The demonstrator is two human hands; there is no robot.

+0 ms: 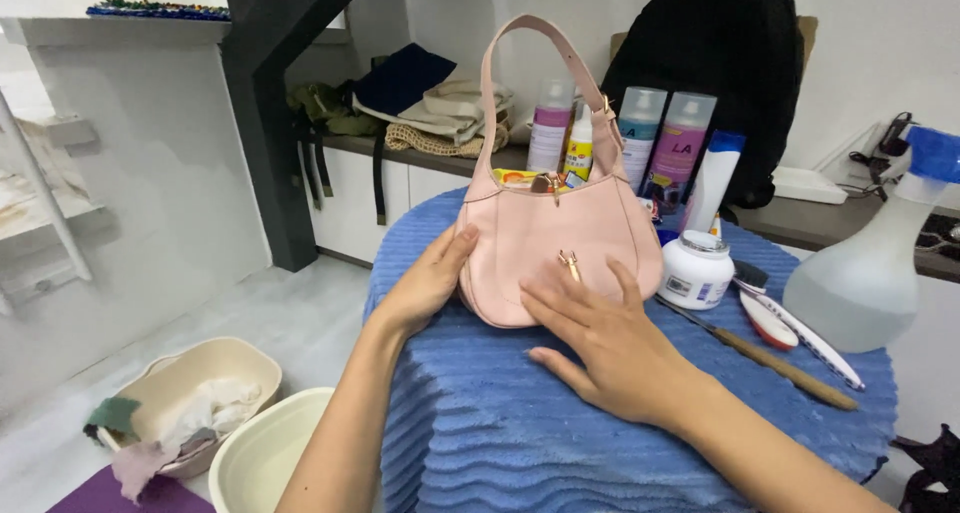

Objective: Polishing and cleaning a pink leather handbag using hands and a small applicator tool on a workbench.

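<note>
Handbag (545,243) in pale pink stands upright at the middle of our blue ribbed cloth (600,423), its strap arching overhead. We press our left hand (425,283) flat against its left side, fingers together, while our right hand (600,338) lies open, fingers spread, fingertips touching its front below the gold clasp (569,264). Crowding close behind it are bottles (660,133), and to the right a white jar (696,270), brushes (790,358) and a spray bottle (880,253). Two cream basins (230,423) sit on the floor at left.
</note>
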